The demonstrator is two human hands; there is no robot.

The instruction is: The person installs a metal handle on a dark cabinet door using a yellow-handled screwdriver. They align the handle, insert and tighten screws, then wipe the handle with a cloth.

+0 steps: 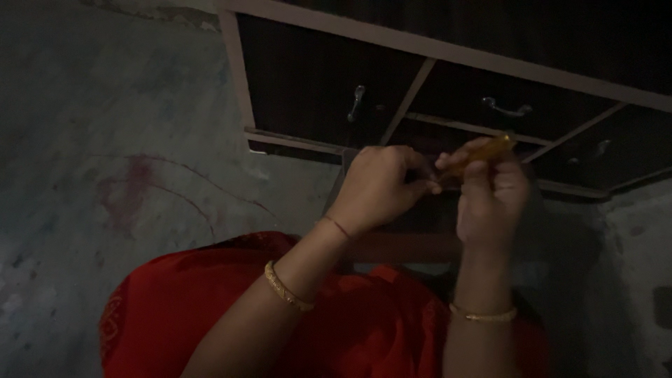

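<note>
Before the dark cabinet [448, 91], the right hand [492, 199] grips an amber-handled tool [483, 152] whose long axis slants down-left toward the left hand [378, 185], whose fingers pinch closed at its tip, both hands touching.

V. dim, grainy pic w/ soft blur, heavy shadow at edges.

Single view, head-mounted cam. Looks steeply down and forward from the wearer's own position, close range. Both forearms enter from the bottom edge, hands [434, 189] near frame centre. Upper frame faces a dark cabinet [448, 91] with handled doors, left side takes in grey floor [105, 140]. Dim light. No second view, so no overlap.
</note>
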